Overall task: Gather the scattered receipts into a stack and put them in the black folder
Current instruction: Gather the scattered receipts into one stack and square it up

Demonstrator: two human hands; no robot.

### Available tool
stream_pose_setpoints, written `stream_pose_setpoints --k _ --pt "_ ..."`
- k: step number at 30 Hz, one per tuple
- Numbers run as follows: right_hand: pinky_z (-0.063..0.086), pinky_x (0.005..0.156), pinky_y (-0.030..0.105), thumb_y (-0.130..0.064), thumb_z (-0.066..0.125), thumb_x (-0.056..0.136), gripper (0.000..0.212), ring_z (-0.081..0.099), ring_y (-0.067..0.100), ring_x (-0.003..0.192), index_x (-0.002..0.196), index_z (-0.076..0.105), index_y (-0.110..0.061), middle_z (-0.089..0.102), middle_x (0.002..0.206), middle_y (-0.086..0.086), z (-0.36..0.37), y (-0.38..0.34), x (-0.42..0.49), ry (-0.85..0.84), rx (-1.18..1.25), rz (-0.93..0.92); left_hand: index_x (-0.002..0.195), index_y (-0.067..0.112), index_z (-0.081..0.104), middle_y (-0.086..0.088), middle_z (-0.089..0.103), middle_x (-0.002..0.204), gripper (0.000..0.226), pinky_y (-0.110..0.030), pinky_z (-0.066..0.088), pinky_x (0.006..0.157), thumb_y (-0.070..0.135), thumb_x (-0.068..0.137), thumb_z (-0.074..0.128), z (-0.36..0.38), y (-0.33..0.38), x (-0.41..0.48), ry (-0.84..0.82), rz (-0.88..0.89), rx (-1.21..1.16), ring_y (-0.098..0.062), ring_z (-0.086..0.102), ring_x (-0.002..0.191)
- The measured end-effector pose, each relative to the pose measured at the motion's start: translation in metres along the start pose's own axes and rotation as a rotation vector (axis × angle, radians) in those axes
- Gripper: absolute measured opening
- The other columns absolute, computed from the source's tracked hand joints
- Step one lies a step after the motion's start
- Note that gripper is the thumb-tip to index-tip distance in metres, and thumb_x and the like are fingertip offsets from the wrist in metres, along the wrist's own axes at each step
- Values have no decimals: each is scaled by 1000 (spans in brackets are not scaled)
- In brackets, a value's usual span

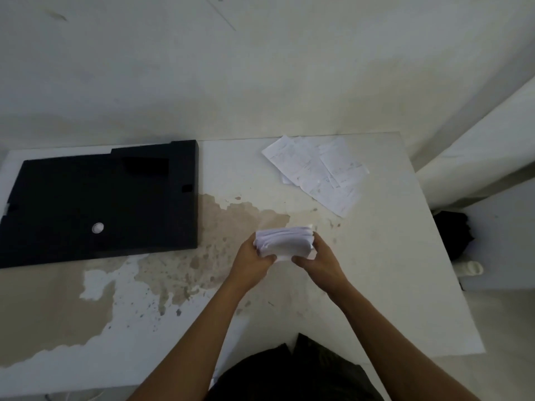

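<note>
The stack point(285, 243) is gripped at both ends by left hand point(254, 260) and right hand point(318, 261); loose receipts point(318, 172) lie at one o'clock, nearer the right hand.

1. The folder point(101, 204) lies flat on the left part of the table point(376, 285), reaching back to the table's far edge.
2. Loose receipts point(318, 172) lie overlapping at the table's far right corner, well apart from the folder.
3. The stack point(285, 241) is over the table's middle, right of the folder and nearer the person than the loose receipts.
4. The left hand point(252, 263) grips the stack's left end, and the right hand point(321, 263) grips its right end.
5. A wall point(202, 68) stands behind the table.
</note>
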State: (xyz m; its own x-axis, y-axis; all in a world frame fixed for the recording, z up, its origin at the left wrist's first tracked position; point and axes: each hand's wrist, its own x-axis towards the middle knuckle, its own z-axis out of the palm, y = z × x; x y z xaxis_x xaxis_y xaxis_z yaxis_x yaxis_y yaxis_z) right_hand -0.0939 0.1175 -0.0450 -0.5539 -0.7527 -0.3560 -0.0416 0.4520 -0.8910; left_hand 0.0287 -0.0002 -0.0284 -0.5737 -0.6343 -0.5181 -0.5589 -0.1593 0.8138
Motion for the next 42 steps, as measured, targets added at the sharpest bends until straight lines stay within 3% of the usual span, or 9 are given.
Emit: stream_pose_setpoints --k 3,8,11,17,24,28,32,35,42 --pt "45 77 4 -19 63 82 34 63 -4 99 116 65 -20 68 112 -2 6 16 5 -17 -29 -66 118 13 56 -3 60 103 31 -41 52 92 -2 90 54 6 -12 9 23 -59 -20 -21 59 98" --pt "51 81 12 -38 56 84 45 65 15 94 113 67 -5 68 106 8 7 28 17 64 -95 -79 106 36 66 12 71 97 48 -28 48 89 -7 94 47 22 -21 23 63 -91 -78 -4 64 94" --pt "51 89 16 -18 59 91 31 62 11 106 122 60 -16 64 118 5 8 28 21 -39 -148 -50 123 -9 57 -29 61 120 32 -39 41 96 -13 96 39 35 -21 33 78 -167 -63 -31 55 119" --pt "50 69 8 -22 63 93 24 64 0 94 117 62 -20 68 107 -6 -23 18 34 -9 -99 43 110 13 59 -10 62 102 27 -29 46 67 1 89 46 47 1 43 78 -159 -105 -20 57 87" --pt "59 79 43 -34 75 82 24 73 27 89 92 77 -11 77 94 8 -129 14 83 87 33 331 106 17 52 -3 64 106 25 -32 49 74 5 85 46 66 42 88 -44 -195 -58 -19 61 85" --pt "49 62 29 -41 76 77 27 67 28 80 81 73 -15 70 85 8 -173 2 149 202 -169 209 112 18 51 0 61 107 30 -27 46 64 2 87 48 66 56 122 22 -176 -68 -16 58 75" --pt "37 109 44 -42 78 74 51 41 29 132 116 70 -13 46 142 10 -187 10 218 201 -507 177 112 19 52 4 60 105 31 -28 45 59 3 87 48 64 57 147 69 -192 -55 -16 58 75" --pt "24 114 51 -42 75 78 58 17 31 146 128 62 -16 26 156 6 -178 11 241 169 -654 219 114 20 51 7 58 105 32 -32 45 66 7 84 50 63 56 157 83 -217 -44 -18 57 83" --pt "47 91 38 -35 78 77 49 59 34 105 117 59 -12 36 135 9 -173 5 250 127 -666 166 114 20 54 -3 57 113 35 -27 44 69 6 82 50 73 42 165 97 -265 -44 -18 55 84"
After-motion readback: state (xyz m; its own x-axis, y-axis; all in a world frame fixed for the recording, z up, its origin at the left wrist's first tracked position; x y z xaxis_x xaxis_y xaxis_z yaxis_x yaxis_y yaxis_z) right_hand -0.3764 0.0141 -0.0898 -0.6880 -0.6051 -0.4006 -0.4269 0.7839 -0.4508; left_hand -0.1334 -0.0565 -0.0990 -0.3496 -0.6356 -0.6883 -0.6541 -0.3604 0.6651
